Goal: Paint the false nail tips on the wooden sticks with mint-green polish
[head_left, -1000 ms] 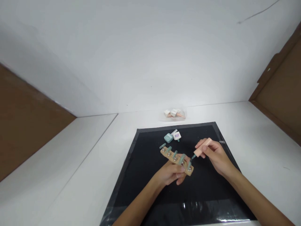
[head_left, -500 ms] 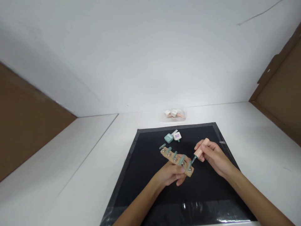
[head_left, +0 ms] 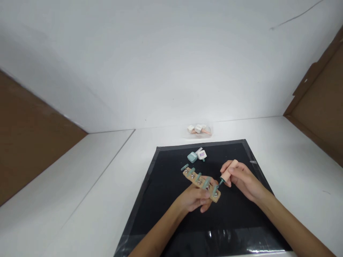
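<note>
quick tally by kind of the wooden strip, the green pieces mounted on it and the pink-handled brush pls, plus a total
Wooden strip: 1
Green pieces: 5
Pink-handled brush: 1
Total: 7

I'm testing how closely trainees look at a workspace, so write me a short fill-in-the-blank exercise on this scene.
1. The left hand holds a wooden strip carrying ____ green nail tips.
2. The right hand holds a peach-handled polish brush at the strip's ____ end, not its left.
3. In colour, the mat beneath both hands is ____.
4. The clear plastic tray sits beyond the mat's ____ edge, not its near one.

Missing words: five; right; black; far.
</note>
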`<act>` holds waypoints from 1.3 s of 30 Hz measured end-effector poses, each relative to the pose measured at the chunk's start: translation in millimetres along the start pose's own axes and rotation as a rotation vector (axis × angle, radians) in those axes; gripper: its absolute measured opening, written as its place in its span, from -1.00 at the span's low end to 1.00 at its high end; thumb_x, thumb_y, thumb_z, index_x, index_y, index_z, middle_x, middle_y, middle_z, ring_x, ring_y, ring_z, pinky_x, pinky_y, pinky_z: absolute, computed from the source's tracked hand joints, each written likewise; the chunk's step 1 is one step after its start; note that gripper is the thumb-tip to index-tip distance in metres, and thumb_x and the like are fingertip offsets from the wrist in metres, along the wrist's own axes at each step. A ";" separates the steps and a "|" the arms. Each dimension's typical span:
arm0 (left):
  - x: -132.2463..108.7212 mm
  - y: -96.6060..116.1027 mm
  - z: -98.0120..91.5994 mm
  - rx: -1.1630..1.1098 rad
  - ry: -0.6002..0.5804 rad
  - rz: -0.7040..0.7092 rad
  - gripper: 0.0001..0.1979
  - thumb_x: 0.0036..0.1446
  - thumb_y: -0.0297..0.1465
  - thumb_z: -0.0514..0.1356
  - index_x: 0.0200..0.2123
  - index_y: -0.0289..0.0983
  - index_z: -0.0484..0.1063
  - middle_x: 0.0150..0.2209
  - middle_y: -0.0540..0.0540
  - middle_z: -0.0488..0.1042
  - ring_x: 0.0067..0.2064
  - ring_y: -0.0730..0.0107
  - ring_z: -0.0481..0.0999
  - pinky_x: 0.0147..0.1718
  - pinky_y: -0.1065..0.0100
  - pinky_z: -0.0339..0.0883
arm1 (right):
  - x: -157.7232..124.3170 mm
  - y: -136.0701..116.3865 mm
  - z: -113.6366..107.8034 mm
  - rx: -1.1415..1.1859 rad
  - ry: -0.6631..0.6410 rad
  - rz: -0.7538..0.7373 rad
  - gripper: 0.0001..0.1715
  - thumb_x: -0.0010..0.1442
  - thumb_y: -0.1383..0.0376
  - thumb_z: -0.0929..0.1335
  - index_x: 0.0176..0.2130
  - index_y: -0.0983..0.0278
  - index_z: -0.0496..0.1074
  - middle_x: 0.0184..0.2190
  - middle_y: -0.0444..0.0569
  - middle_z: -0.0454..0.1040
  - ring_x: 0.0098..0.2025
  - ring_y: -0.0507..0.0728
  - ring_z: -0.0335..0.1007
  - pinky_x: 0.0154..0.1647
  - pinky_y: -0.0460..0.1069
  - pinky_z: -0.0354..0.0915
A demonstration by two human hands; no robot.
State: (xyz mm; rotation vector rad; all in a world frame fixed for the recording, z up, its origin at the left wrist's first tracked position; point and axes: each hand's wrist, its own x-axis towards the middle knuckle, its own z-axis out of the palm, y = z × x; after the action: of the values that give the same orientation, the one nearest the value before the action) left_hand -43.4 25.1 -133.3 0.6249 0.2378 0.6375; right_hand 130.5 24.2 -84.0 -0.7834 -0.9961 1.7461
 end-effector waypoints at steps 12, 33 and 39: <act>-1.3 -0.4 -2.2 -0.004 -0.037 0.008 -0.75 -0.19 -0.44 0.35 -0.37 -0.35 0.42 -0.51 0.02 0.38 -0.73 0.78 0.13 -0.81 0.63 0.21 | 0.1 1.5 -2.9 0.044 -0.028 0.023 -0.74 -0.04 0.17 0.44 -0.44 0.34 0.49 -0.61 -0.13 0.38 -0.62 -0.04 0.22 -0.57 -0.10 0.10; -2.5 -0.8 -0.9 0.007 -0.018 -0.010 -0.70 -0.26 -0.39 0.39 -0.41 -0.38 0.43 -0.56 0.03 0.36 -0.74 0.72 0.19 -0.83 0.60 0.21 | -1.7 3.2 -2.3 0.123 -0.101 0.092 -0.71 -0.09 0.18 0.46 -0.41 0.34 0.45 -0.61 -0.14 0.38 -0.62 -0.05 0.21 -0.56 -0.12 0.11; -3.0 -1.0 -1.0 0.001 -0.041 -0.016 -0.70 -0.26 -0.40 0.39 -0.40 -0.37 0.43 -0.54 0.03 0.37 -0.75 0.74 0.17 -0.84 0.60 0.20 | -0.3 3.5 -1.1 0.156 -0.105 0.103 -0.71 -0.10 0.19 0.46 -0.41 0.35 0.45 -0.58 -0.13 0.41 -0.62 -0.05 0.22 -0.57 -0.12 0.11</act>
State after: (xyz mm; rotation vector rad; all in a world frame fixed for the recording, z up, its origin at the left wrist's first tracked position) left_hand -45.7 23.0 -134.6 0.6360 0.2048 0.6086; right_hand 130.1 23.5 -87.6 -0.6592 -0.8892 1.9453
